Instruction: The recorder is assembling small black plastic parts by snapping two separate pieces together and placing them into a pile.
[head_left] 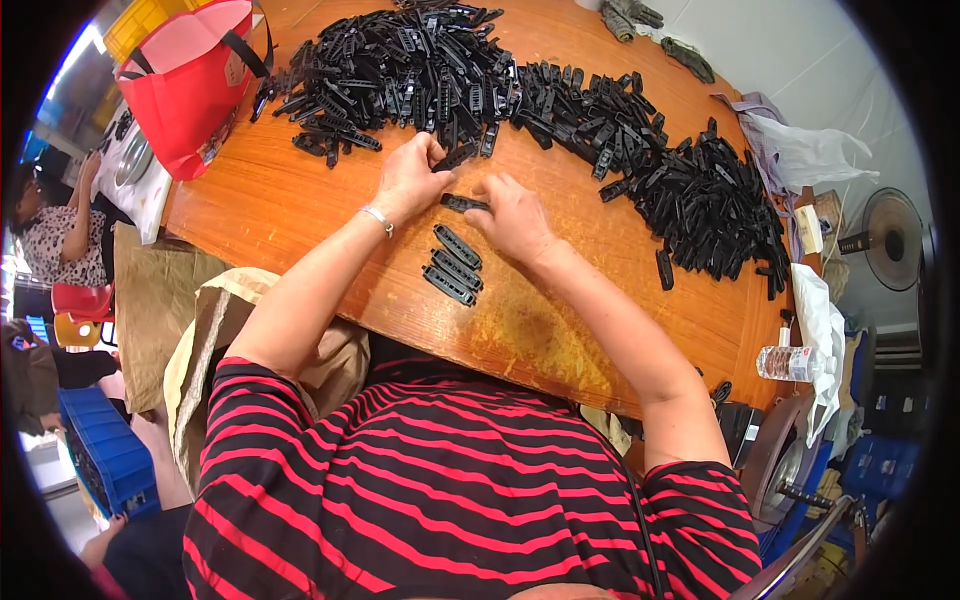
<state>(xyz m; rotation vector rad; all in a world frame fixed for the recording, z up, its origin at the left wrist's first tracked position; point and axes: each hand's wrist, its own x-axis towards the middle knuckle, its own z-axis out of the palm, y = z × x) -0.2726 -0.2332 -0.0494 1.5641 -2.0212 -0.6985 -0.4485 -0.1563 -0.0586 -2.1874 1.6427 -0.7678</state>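
My left hand (pixel 408 178) is closed, its thumb and fingers pinching a small black plastic part (pixel 457 156) at the near edge of a big pile. My right hand (pixel 512 216) has its fingertips closed on the end of another black plastic part (pixel 461 203), just below the left hand's fingers. Closer to my body, several slotted black parts (pixel 456 268) lie side by side in a short slanted row on the wooden table (pixel 560 290). Beyond both hands rises the large heap of similar parts (pixel 410 75).
The heap continues rightward into a second mound (pixel 710 205). A red bag (pixel 190 80) stands at the far left. Along the right edge are a clear plastic bottle (pixel 787 363), plastic bags and a fan (pixel 890 235). Other people sit to the left near a blue crate (pixel 108 450).
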